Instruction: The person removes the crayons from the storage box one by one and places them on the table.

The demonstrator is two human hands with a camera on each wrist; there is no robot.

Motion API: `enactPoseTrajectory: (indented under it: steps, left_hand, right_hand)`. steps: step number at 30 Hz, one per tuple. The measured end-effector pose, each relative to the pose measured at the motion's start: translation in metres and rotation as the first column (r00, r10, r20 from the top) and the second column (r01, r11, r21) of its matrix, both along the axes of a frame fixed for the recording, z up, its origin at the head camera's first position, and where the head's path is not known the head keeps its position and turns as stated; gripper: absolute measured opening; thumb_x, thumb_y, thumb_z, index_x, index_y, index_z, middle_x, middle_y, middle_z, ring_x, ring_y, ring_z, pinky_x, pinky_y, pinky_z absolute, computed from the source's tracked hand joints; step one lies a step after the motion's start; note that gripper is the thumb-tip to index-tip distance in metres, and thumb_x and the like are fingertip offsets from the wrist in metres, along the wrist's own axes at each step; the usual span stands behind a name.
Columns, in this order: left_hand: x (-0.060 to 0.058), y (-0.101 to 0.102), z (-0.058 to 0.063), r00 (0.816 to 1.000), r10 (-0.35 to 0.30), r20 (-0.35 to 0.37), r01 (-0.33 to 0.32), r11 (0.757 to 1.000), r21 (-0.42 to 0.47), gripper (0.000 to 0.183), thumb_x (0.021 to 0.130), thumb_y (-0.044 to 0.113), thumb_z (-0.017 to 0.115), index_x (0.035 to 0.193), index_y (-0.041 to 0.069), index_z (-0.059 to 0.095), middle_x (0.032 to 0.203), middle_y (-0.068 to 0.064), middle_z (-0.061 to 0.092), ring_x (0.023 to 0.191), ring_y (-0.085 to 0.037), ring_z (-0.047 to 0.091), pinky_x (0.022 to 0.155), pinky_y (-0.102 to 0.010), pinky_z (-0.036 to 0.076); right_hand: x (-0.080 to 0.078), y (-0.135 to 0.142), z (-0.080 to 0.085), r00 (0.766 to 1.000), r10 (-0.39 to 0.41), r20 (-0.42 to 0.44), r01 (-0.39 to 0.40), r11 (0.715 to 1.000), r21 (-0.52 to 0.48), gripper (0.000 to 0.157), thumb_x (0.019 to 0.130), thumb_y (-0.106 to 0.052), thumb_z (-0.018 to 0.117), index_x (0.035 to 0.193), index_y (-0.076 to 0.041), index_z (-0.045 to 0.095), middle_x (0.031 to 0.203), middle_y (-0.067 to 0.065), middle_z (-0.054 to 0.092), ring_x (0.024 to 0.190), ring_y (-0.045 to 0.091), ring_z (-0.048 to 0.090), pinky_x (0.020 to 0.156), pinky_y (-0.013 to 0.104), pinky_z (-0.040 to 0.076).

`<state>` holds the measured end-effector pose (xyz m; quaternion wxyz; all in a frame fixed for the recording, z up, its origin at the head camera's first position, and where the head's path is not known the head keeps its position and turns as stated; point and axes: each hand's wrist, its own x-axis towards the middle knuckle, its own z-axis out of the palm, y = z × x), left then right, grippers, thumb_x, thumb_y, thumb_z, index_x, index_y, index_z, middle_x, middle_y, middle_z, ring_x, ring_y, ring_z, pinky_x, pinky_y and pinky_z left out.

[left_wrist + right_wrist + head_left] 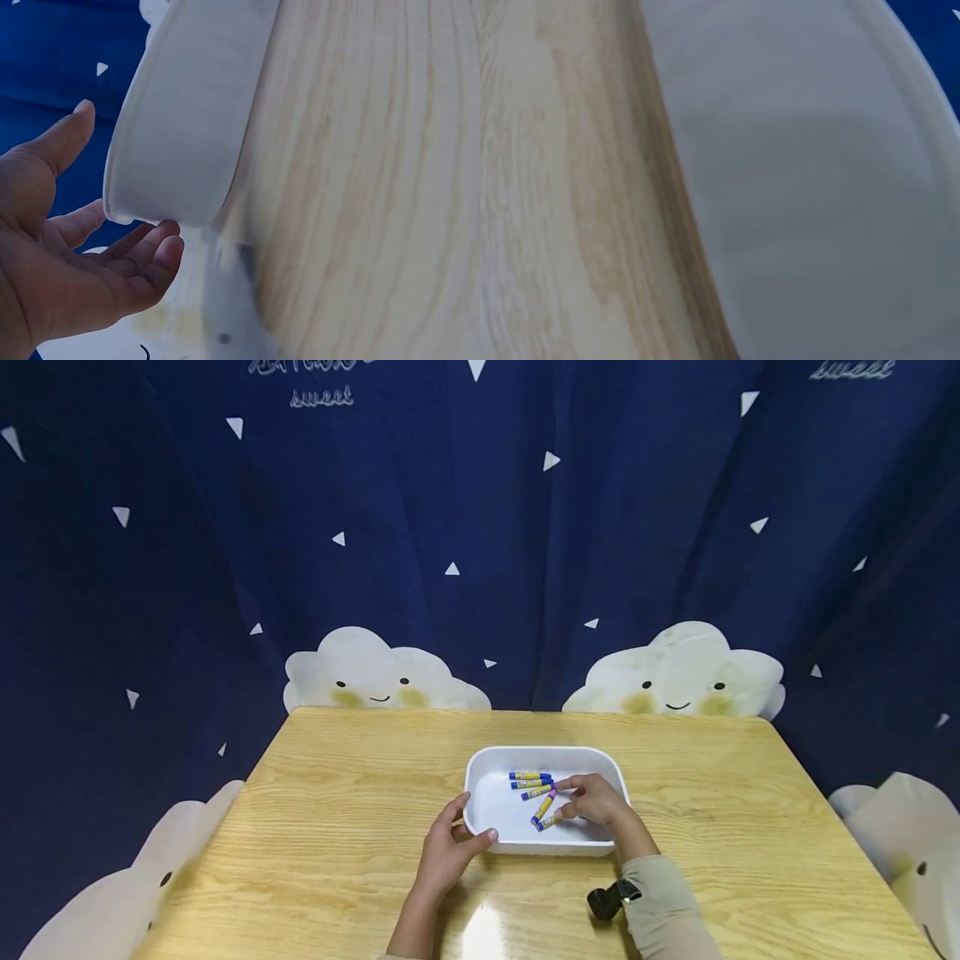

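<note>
A white plastic tray (489,818) sits on the table with several yellow-and-blue crayons (529,776) inside. Three of them lie nearly side by side; a purple-tipped crayon (545,806) slants below, close to another crayon (547,823). My right hand (596,799) reaches over the near right rim, index finger and thumb spread, the index tip at the crayon ends and the thumb by the lowest one. My left hand (444,853) is at the left corner, fingertips against the end wall (184,112) in the left wrist view. The right wrist view shows the tray's side (810,187), not the hand.
The wooden table (337,810) extends around the tray. A dark blue curtain (420,527) with white triangles and clouds hangs behind it and at the sides. A black device (611,897) is strapped on the right wrist.
</note>
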<state>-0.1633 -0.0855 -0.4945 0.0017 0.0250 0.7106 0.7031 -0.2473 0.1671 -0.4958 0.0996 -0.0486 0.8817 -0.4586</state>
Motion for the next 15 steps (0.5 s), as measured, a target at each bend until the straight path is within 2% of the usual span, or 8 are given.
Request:
enactPoseTrajectory:
  steps: [3,6,11,15]
  left_hand:
    - [-0.001,0.001,-0.001,1.000,0.011,0.016,-0.011,1.000,0.005,0.075,0.074,0.002,0.076,0.137,-0.007,0.036,0.122,-0.031,0.046,0.102,-0.043,0.055,0.073,-0.028,0.053]
    - [0.000,0.000,0.004,0.999,0.020,0.040,-0.021,0.999,0.038,0.073,0.073,-0.003,0.075,0.135,-0.008,0.038,0.115,-0.033,0.048,0.099,-0.043,0.056,0.072,-0.029,0.054]
    - [0.003,-0.002,0.014,0.997,0.021,0.069,-0.027,0.997,0.074,0.073,0.070,-0.006,0.076,0.133,-0.006,0.041,0.107,-0.033,0.050,0.088,-0.035,0.060,0.070,-0.030,0.054]
    - [-0.002,-0.003,0.004,0.996,0.010,0.090,-0.019,0.995,0.097,0.075,0.070,-0.004,0.077,0.135,-0.003,0.040,0.107,-0.033,0.050,0.084,-0.027,0.059,0.070,-0.029,0.054]
  right_hand:
    - [-0.001,-0.002,-0.002,1.000,-0.003,0.002,0.003,1.000,0.015,0.042,0.060,-0.004,0.083,0.099,0.003,0.070,0.067,0.001,0.053,0.062,0.015,0.045,0.055,0.025,0.039]
    - [-0.002,-0.003,-0.002,1.000,-0.011,0.008,0.011,1.000,0.024,0.037,0.059,-0.004,0.084,0.094,0.001,0.072,0.065,-0.001,0.055,0.060,0.015,0.046,0.054,0.026,0.040]
    - [-0.003,-0.003,-0.002,1.000,-0.008,-0.007,0.008,0.998,0.057,0.030,0.057,-0.002,0.084,0.082,0.001,0.069,0.069,-0.001,0.059,0.065,0.014,0.049,0.060,0.027,0.042]
    - [-0.002,-0.003,-0.002,1.000,0.021,0.021,-0.022,0.998,0.058,0.027,0.056,0.001,0.084,0.080,0.001,0.069,0.068,-0.001,0.061,0.064,0.014,0.049,0.061,0.026,0.042]
